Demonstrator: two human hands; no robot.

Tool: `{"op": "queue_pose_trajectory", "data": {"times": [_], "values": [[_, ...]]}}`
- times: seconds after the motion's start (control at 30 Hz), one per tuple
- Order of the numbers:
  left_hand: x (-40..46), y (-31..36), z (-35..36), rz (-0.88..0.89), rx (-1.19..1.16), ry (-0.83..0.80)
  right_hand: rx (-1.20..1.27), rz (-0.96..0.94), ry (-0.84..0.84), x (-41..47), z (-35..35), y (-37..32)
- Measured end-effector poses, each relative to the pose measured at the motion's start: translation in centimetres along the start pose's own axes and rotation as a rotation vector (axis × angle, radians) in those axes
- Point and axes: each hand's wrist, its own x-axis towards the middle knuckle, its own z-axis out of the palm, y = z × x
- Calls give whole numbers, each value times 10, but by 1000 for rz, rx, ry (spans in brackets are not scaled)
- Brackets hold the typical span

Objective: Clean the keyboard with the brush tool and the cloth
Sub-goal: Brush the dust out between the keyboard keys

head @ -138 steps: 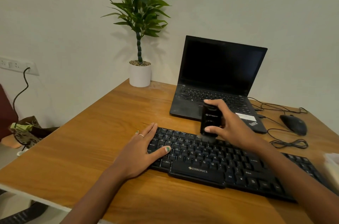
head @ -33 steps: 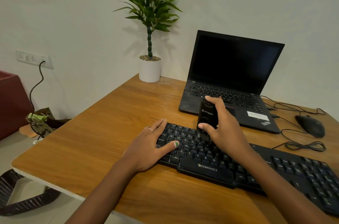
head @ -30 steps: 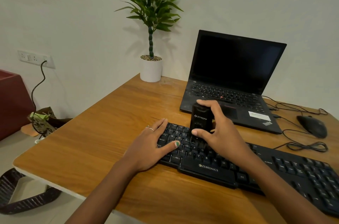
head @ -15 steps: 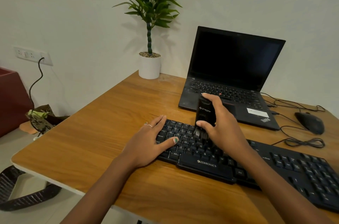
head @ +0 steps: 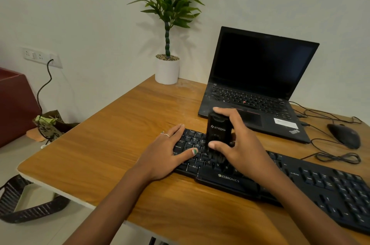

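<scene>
Single head-worn wide-angle view, looking forward and down from above the near edge of the brown wooden worktop point(head: 124, 128). Close over the black full-size keyboard point(head: 312, 182), with both forearms entering from the bottom edge and the left hand point(head: 166, 152) and right hand point(head: 238, 144) near the centre. Facing the pale wall behind, taking in the open black laptop point(head: 258, 76) and the green plant in a white pot point(head: 167, 70). Floor seen at the left. No second view to compare.
</scene>
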Motion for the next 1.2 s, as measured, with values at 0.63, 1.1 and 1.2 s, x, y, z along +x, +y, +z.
{"op": "queue_pose_trajectory", "data": {"times": [0.63,1.1,1.2], "values": [[-2,3,-2,-15,-13,-10,-6,-13,55,-6,6,-4],[-2,4,-2,-8,17,-20,-84,43,214,-5,6,1],[-2,3,-1,-11,9,-10,52,-2,99,-12,12,-6]]}}
